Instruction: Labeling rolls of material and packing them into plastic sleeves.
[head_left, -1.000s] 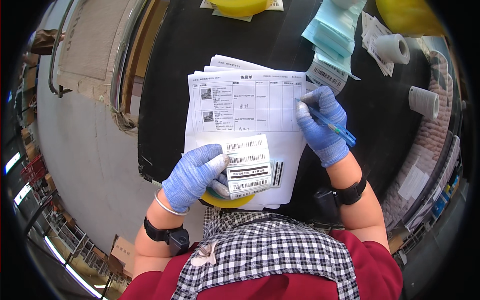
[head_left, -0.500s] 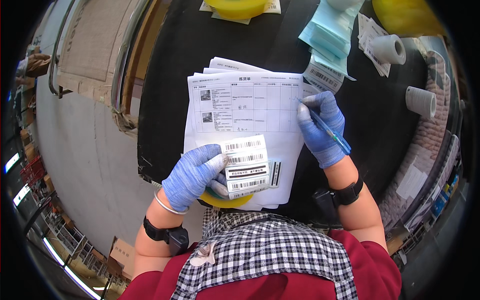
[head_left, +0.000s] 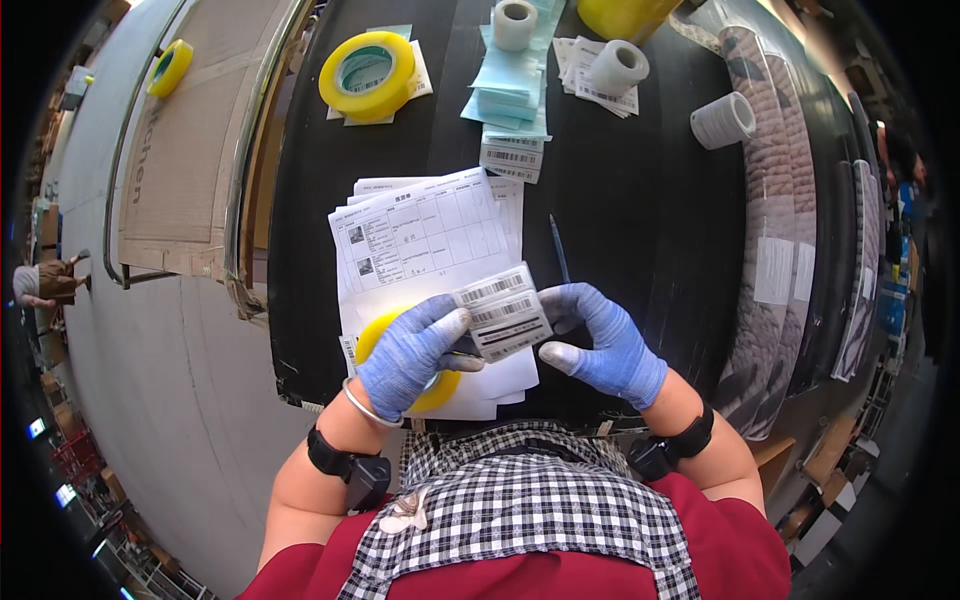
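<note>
My left hand (head_left: 417, 350), in a blue glove, is closed on a strip of white barcode labels (head_left: 503, 311), pinched at its left edge. At the strip's right side my right hand (head_left: 603, 343), gloved too, has thumb and fingers apart; its fingertips reach the label edge, and whether they touch is unclear. Beneath the labels lies a printed table sheet (head_left: 415, 240) on a few more papers. Partly hidden under my left hand is a yellow tape roll (head_left: 375, 335). A blue pen (head_left: 559, 248) rests on the black table, right of the papers.
Farther back are another yellow tape roll (head_left: 366, 78), folded light-blue label strips (head_left: 505, 105) and white rolls (head_left: 619, 68). Another white roll (head_left: 722, 121) stands near plastic-wrapped bundles (head_left: 765, 230) on the right. To the left, a cardboard-covered cart (head_left: 180, 140) carries a tape roll (head_left: 170, 68).
My right hand has let go of the pen, now on the table, and come down to the labels. My left hand has shifted slightly right and up with the strip. The head view has shifted.
</note>
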